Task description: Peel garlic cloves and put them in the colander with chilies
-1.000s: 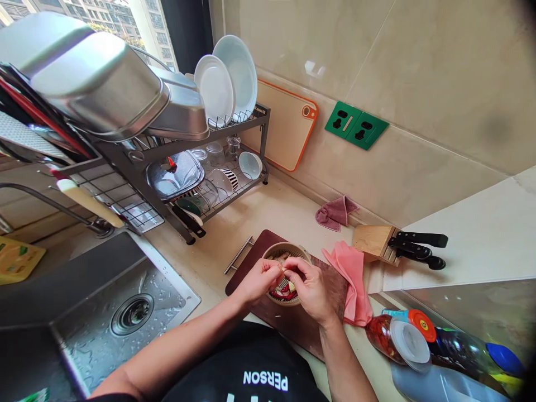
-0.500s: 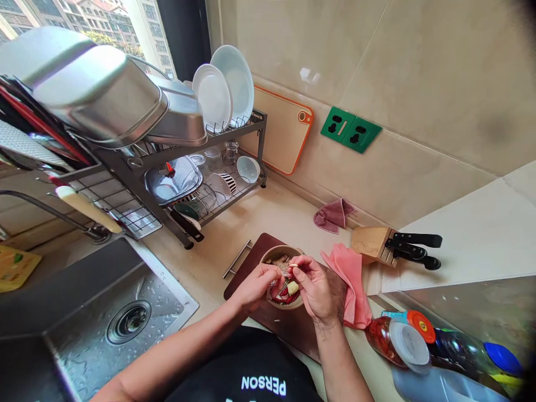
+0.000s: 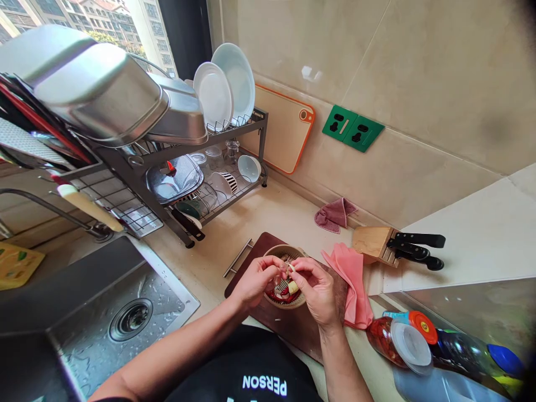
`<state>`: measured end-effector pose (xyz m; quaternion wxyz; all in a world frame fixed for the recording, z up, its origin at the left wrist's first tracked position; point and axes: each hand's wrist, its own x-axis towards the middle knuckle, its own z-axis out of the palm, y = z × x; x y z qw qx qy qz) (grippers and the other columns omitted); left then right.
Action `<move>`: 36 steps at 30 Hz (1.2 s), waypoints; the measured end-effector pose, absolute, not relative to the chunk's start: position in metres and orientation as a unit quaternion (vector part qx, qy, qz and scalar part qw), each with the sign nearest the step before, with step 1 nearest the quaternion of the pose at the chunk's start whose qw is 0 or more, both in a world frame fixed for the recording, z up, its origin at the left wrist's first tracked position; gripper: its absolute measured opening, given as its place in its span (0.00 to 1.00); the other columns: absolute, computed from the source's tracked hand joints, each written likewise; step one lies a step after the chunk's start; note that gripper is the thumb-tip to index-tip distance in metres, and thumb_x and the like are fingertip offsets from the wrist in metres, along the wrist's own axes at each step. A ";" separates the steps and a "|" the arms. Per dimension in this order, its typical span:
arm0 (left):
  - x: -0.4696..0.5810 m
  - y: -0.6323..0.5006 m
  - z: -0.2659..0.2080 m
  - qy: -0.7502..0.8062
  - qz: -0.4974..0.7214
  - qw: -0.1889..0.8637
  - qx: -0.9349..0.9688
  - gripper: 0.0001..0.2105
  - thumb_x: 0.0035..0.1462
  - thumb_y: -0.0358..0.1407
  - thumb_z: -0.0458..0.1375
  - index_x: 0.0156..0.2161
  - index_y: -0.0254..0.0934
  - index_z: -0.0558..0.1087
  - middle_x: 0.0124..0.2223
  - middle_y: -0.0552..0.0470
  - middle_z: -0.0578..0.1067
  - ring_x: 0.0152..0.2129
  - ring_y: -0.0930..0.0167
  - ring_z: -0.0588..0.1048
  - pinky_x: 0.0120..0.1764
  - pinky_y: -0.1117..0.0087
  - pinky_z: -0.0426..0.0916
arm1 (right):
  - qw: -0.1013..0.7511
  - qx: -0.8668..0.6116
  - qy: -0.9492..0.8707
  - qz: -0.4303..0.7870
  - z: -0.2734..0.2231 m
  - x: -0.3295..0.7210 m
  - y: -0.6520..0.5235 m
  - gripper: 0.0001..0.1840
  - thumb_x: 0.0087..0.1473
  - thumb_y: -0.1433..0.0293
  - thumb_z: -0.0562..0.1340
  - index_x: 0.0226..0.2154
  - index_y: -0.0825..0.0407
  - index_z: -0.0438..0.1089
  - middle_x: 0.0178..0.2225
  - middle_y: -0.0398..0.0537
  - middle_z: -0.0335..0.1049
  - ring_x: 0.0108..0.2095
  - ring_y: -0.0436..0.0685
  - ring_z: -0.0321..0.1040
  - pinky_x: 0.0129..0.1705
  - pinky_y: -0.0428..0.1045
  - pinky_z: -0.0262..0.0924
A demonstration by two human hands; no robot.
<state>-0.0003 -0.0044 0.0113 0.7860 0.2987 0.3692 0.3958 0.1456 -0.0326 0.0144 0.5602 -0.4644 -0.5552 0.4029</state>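
Noted: pale clove [image 3: 292, 268], probably garlic, above the basket [image 3: 285, 306], the latter on a board [image 3: 288, 329]. Right hand [image 3: 321, 290]: thumb and forefinger closed in a pinch around the clove. Left hand [image 3: 256, 279]: fingers curled, tips nearly together just beside the clove; impossible to tell whether gripping anything. Inside the basket: red chillies [image 3: 285, 291] and a yellow chunk [image 3: 293, 287]. Judged light and firm, possibly slick where bare, apt to bruise if squeezed hard. Best held lightly by the ends, between thumb and fingertip.

The basket [image 3: 288, 305] is beige, the board [image 3: 295, 330] maroon, the gloves [image 3: 354, 279] pink, the bowl [image 3: 228, 182] black-and-white striped.
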 end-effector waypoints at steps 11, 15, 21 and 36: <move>-0.001 -0.005 0.001 0.373 0.393 0.779 0.315 0.13 0.43 0.39 0.65 0.27 0.30 0.71 0.21 0.54 0.69 0.16 0.80 0.60 0.20 0.79 0.52 | 0.506 -0.495 -0.635 0.309 0.018 0.147 -0.033 0.07 0.52 0.74 0.62 0.31 0.47 0.75 0.34 0.47 0.74 0.37 0.56 0.71 0.41 0.52 0.66; -0.002 -0.004 0.005 0.364 0.387 0.786 0.317 0.12 0.43 0.39 0.65 0.26 0.30 0.72 0.23 0.53 0.71 0.16 0.80 0.60 0.21 0.78 0.53 | 0.507 -0.494 -0.633 0.313 0.017 0.148 -0.032 0.07 0.52 0.74 0.62 0.31 0.48 0.75 0.34 0.47 0.75 0.37 0.56 0.71 0.41 0.52 0.67; -0.002 -0.002 0.008 0.371 0.376 0.793 0.303 0.11 0.40 0.38 0.65 0.24 0.31 0.70 0.21 0.53 0.72 0.15 0.81 0.59 0.21 0.78 0.52 | 0.513 -0.491 -0.617 0.339 0.013 0.149 -0.031 0.07 0.51 0.74 0.62 0.31 0.47 0.76 0.33 0.48 0.75 0.36 0.57 0.72 0.41 0.52 0.67; -0.001 0.000 0.014 0.403 0.394 0.792 0.232 0.07 0.33 0.33 0.61 0.18 0.32 0.67 0.15 0.56 0.68 0.12 0.83 0.55 0.17 0.78 0.45 | 0.549 -0.495 -0.520 0.429 -0.002 0.135 -0.032 0.04 0.48 0.73 0.65 0.29 0.49 0.76 0.33 0.47 0.75 0.38 0.56 0.71 0.45 0.53 0.65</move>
